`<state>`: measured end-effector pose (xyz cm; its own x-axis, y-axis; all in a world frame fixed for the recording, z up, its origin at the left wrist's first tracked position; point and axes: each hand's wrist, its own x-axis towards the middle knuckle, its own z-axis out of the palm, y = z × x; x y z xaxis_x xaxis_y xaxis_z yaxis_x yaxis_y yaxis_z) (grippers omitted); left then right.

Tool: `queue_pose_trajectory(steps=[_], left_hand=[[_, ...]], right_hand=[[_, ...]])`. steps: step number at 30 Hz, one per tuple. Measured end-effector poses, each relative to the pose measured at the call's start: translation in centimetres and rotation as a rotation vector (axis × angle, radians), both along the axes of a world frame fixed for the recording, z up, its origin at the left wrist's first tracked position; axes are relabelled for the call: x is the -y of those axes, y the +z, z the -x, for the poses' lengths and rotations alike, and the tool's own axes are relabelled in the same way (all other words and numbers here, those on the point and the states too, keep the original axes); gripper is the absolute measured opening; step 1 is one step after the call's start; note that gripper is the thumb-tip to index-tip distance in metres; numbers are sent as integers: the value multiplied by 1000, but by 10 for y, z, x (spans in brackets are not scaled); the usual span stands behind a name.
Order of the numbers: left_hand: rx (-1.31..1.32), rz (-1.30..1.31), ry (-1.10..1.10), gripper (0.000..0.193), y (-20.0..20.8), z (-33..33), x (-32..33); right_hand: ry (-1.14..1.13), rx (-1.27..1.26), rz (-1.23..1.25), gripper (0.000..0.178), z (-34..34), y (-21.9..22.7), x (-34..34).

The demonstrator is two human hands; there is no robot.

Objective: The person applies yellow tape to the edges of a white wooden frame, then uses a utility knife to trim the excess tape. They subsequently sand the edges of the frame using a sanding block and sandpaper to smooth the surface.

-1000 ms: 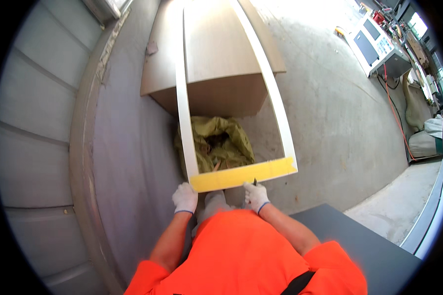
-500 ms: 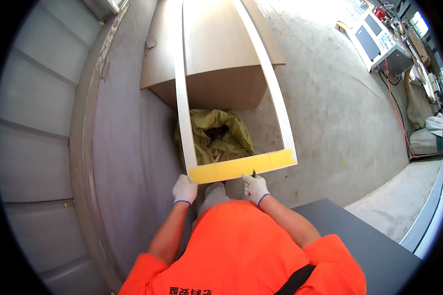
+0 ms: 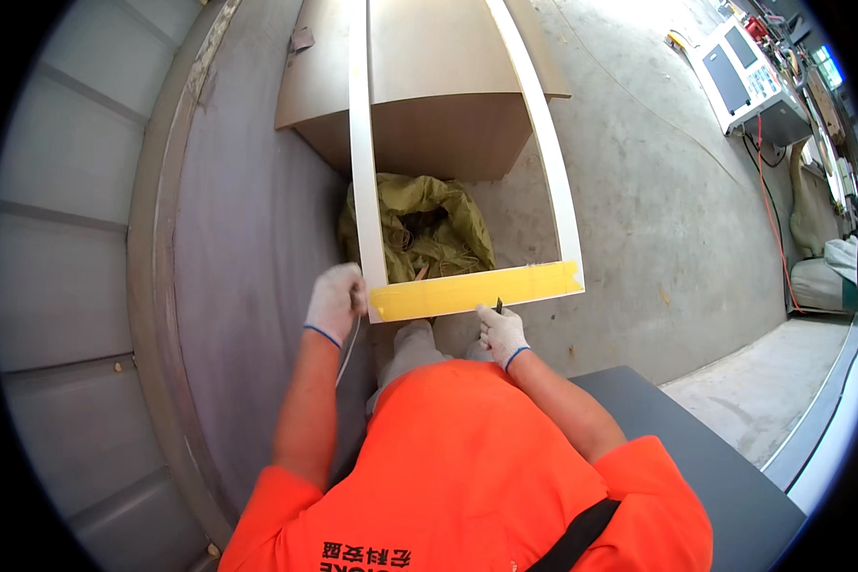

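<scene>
A long white frame (image 3: 554, 181) stretches away from me, and a wide yellow strip (image 3: 467, 291) covers its near crosspiece. At the near left corner, my gloved left hand (image 3: 334, 303) is closed just outside the frame. A thin white strip (image 3: 349, 355) trails down from its fingers toward my body. My gloved right hand (image 3: 503, 332) is at the near edge of the yellow strip, closed round a small dark-tipped tool (image 3: 500, 305); most of the tool is hidden in the fingers, so its kind is unclear.
Below the frame sits an open olive-green sack (image 3: 458, 224) with scraps in it, before a large brown board box (image 3: 429, 133). A grey panelled wall (image 3: 67, 286) runs along the left. Beside my right elbow is a dark grey flat surface (image 3: 677, 448); a white machine cabinet (image 3: 744, 76) stands far right.
My left hand has moved up along the frame's left corner, and the thin white strip now shows hanging from it. The right hand stays at the near edge. The frame sits higher in view.
</scene>
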<state>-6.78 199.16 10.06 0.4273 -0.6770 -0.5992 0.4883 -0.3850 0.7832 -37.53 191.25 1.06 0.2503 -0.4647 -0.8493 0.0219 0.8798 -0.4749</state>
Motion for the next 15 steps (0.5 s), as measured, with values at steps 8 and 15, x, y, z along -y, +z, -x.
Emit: queue_pose_trajectory(steps=[8, 15], left_hand=[[903, -631, -845, 47, 6, 21, -11], [583, -422, -355, 23, -77, 25, -38]], right_hand=[[274, -163, 333, 23, -6, 10, -5], [735, -346, 728, 33, -33, 32, -6]])
